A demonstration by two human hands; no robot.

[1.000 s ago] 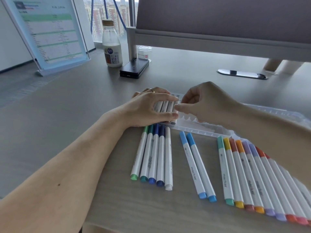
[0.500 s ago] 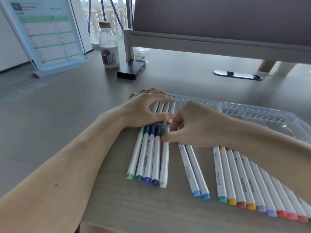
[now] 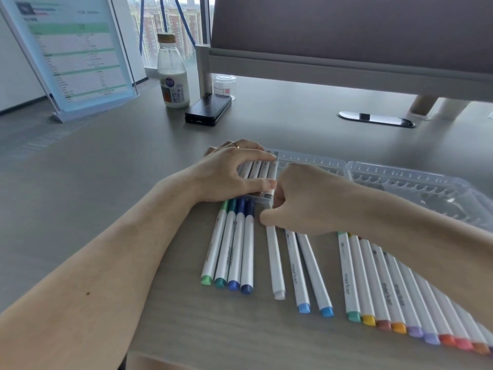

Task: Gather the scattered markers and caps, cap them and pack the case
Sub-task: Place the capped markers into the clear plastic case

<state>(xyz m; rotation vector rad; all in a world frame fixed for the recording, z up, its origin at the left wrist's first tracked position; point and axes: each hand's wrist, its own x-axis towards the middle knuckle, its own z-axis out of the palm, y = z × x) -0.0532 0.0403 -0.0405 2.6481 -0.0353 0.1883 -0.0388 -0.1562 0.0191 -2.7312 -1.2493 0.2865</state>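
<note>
On the grey-brown wooden desk (image 3: 133,166), a clear plastic marker case (image 3: 400,180) lies open and flat, its two ribbed halves side by side. The left hand (image 3: 234,174) rests on a short row of white-barrelled markers already in the case (image 3: 256,170) at the left end of the left half. Its fingers reach almost straight across their far ends and its thumb lies along the near side, so it presses them down rather than clasping them. The right hand (image 3: 301,201) is curled, thumb and fingers pinching the upper end of an all-white marker with a white cap (image 3: 276,263). The rest of this marker lies on the desk, pointing towards the viewer, just in front of the case's near edge. To its left, four capped markers in green, teal, blue and navy (image 3: 229,249) lie touching side by side, and to its right lies a pair of light-blue capped markers (image 3: 306,271). Further right, a long slanted row of capped markers in many colours (image 3: 386,289) passes under the right forearm. At the back of the desk stand a milk bottle with a cork-coloured lid (image 3: 173,76), a flat black box (image 3: 208,112), a small clear jar (image 3: 224,85) and a tilted clear acrylic sign holder (image 3: 74,49).
</note>
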